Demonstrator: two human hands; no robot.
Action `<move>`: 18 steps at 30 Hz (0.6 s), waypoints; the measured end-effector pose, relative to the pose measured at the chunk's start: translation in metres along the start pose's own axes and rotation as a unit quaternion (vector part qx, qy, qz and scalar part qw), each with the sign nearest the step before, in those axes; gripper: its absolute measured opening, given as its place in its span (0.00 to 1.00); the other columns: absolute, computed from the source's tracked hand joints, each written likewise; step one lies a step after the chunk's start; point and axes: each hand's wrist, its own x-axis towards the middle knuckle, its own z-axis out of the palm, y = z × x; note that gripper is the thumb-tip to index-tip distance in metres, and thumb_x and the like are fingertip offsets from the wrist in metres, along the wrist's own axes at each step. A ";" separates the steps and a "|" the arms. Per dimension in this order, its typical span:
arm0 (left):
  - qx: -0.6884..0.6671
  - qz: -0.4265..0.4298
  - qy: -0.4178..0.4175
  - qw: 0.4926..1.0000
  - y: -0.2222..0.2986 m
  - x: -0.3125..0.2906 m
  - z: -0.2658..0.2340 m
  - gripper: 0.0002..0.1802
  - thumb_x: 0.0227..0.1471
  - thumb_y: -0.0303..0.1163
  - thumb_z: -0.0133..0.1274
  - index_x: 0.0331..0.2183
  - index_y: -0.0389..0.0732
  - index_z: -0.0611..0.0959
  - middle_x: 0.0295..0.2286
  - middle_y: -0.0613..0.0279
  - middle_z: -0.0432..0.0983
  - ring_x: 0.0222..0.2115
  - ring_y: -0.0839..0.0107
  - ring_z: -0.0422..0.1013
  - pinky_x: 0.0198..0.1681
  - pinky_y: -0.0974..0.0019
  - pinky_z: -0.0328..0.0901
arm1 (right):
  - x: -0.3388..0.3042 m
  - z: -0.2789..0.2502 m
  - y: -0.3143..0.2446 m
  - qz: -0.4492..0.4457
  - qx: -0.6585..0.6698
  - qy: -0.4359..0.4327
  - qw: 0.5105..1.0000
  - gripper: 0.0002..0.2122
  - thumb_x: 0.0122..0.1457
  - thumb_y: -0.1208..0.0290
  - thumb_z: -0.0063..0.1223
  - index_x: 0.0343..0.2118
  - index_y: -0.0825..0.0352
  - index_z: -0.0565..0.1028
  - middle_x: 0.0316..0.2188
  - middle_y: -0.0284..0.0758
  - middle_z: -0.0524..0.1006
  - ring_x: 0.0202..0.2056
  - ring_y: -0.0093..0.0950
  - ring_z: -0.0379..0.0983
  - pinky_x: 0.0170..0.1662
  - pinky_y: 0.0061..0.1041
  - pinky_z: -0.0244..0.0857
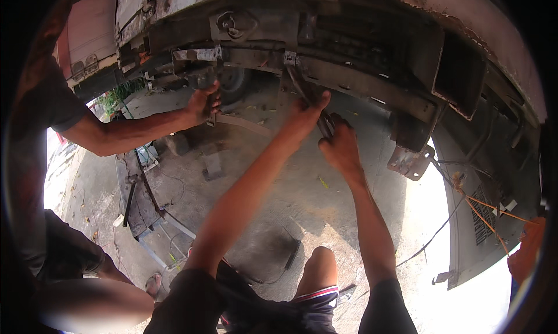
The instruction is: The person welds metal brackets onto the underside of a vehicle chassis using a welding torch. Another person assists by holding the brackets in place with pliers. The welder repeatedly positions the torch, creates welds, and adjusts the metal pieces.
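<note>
Under the rusty vehicle body, both my hands hold one long dark metal tool [301, 84], shaped like a wrench. It slants up to a small bracket [291, 58] on the metal crossbeam [349, 77]; whether it grips the bracket, I cannot tell. My left hand [306, 118] is closed round the tool's middle, thumb raised. Below it and to the right, my right hand [340, 142] wraps the lower end. At the left, a co-worker's hand [203, 104] is at an upright metal strip [218, 78] hanging from the same beam.
The co-worker stands close at my left, arm [133, 132] stretched under the vehicle. A metal frame piece [139, 206] lies on the concrete floor [261, 218]. At the right hang a rusty plate with holes [410, 162], loose wires [485, 205] and a large grey panel [476, 218].
</note>
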 end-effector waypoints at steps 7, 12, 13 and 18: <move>0.085 0.272 0.043 0.957 -0.021 0.021 -0.052 0.20 0.60 0.38 0.52 0.43 0.29 0.75 0.22 0.60 0.74 0.20 0.73 0.68 0.25 0.65 0.62 | -0.002 -0.001 -0.008 0.001 -0.030 -0.004 1.000 0.30 0.43 0.79 0.47 0.55 0.73 0.64 0.49 0.58 0.68 0.52 0.58 0.64 0.56 0.44 0.59; 0.073 0.251 0.050 0.964 -0.029 0.029 -0.055 0.16 0.61 0.37 0.51 0.40 0.31 0.76 0.19 0.67 0.66 0.19 0.81 0.59 0.21 0.71 0.55 | 0.001 -0.004 -0.007 -0.053 -0.032 -0.043 0.997 0.35 0.43 0.78 0.46 0.60 0.71 0.57 0.53 0.56 0.64 0.54 0.55 0.61 0.58 0.44 0.56; 0.064 0.234 0.049 0.969 -0.029 0.026 -0.056 0.16 0.61 0.37 0.51 0.39 0.31 0.76 0.18 0.67 0.64 0.19 0.82 0.57 0.21 0.72 0.54 | 0.001 -0.004 -0.006 -0.056 -0.032 -0.055 0.996 0.35 0.43 0.77 0.47 0.61 0.71 0.56 0.53 0.56 0.63 0.55 0.54 0.61 0.59 0.44 0.55; 0.061 0.238 0.044 0.968 -0.024 0.023 -0.059 0.16 0.61 0.36 0.52 0.39 0.31 0.77 0.16 0.68 0.64 0.19 0.82 0.58 0.21 0.71 0.54 | 0.016 -0.007 -0.009 -0.028 0.001 -0.127 0.992 0.37 0.40 0.77 0.50 0.59 0.73 0.56 0.50 0.54 0.66 0.46 0.48 0.69 0.43 0.40 0.68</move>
